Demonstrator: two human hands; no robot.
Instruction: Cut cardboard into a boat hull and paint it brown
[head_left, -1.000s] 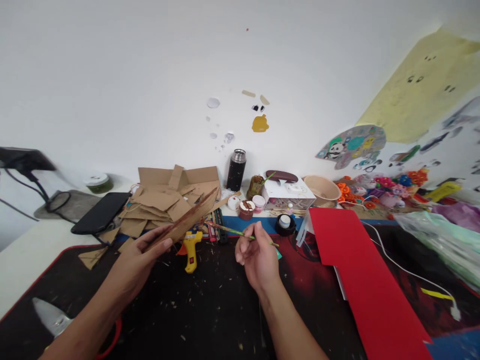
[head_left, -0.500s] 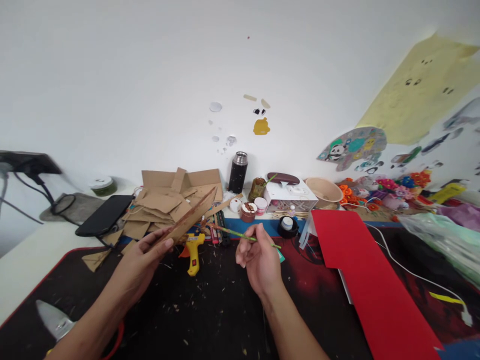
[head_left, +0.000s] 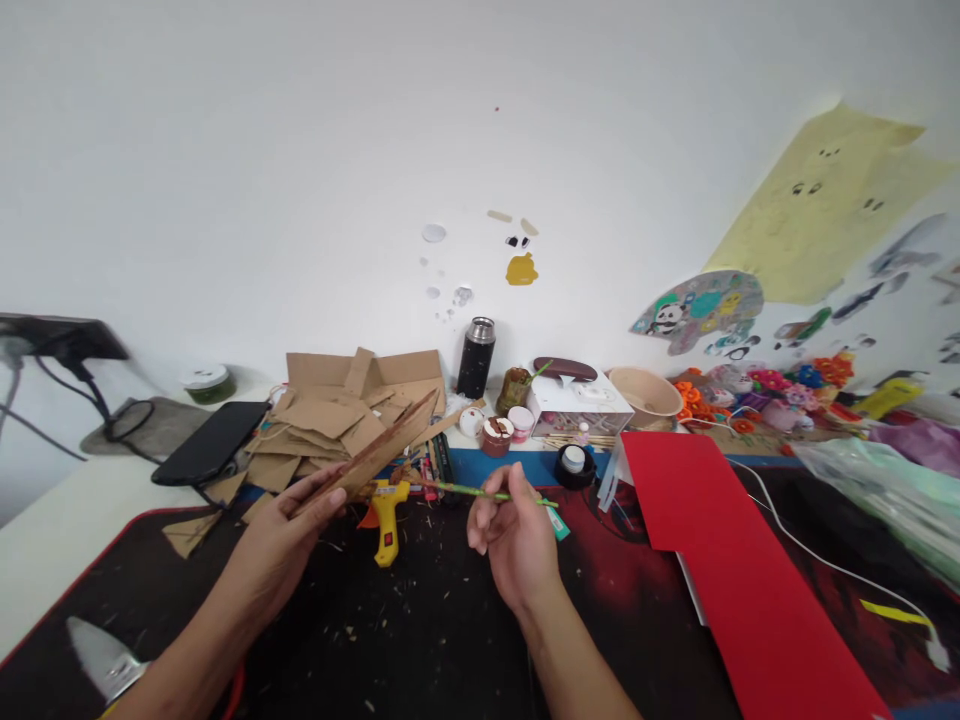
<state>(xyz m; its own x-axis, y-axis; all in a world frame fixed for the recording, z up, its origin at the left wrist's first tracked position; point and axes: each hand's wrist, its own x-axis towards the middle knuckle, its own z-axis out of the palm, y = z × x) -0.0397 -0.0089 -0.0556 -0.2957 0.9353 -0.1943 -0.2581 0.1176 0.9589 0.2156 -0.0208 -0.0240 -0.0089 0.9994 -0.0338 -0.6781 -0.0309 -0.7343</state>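
Observation:
My left hand (head_left: 296,520) is closed on a long cardboard strip (head_left: 382,447), which slants up to the right and has reddish-brown paint along its upper edge. Between the fingers and thumb of my right hand (head_left: 514,535) is a thin green paintbrush (head_left: 469,490). Its brownish tip points left, beside the strip; I cannot tell whether they touch. Beneath the strip lies a yellow glue gun (head_left: 387,522) on the dark mat. Beyond my hands stands a small jar of brown paint (head_left: 496,437), with a pink-sided jar (head_left: 520,422) close by.
Cardboard scraps (head_left: 322,415) are heaped at the back left, near a black phone (head_left: 210,443). A black flask (head_left: 476,360) stands against the wall. Red card (head_left: 742,560) covers the mat on the right. A scissor-like metal blade (head_left: 101,655) lies by my left forearm.
The view has tilted up slightly, so everything sits a little lower. Both hands keep their holds, and the brush lies slightly flatter than before.

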